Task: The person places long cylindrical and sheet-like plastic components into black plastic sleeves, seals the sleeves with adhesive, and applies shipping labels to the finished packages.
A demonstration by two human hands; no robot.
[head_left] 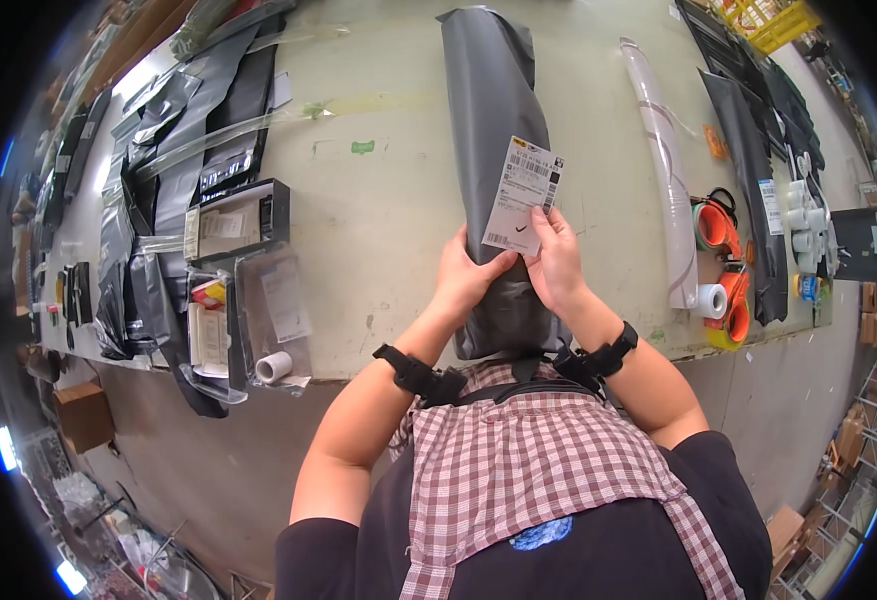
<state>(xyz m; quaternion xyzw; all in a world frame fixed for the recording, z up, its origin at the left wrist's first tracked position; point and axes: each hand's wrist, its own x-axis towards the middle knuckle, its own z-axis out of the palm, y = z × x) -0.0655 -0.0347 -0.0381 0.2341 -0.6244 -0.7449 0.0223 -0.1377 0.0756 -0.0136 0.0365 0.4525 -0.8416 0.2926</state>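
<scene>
A long grey plastic mailing bag (489,85), with something bulky inside, lies lengthwise before me, its near end close to my apron. Over its middle is a white shipping label (519,205), slightly tilted. My right hand (559,262) pinches the label's lower right edge, thumb on top. Around the left side of the bag, my left hand (464,278) is closed, its thumb lying across the bag just under the label's bottom edge. Whether the label is stuck down or loose, I cannot tell.
Grey plastic bags (164,200) pile up at the left, by an open dark box (284,215). On the right lie a clear-wrapped long roll (664,165), orange tape dispensers (734,300), another labelled grey parcel (749,170) and several white rolls (807,215). The table's near edge (369,372) runs before me.
</scene>
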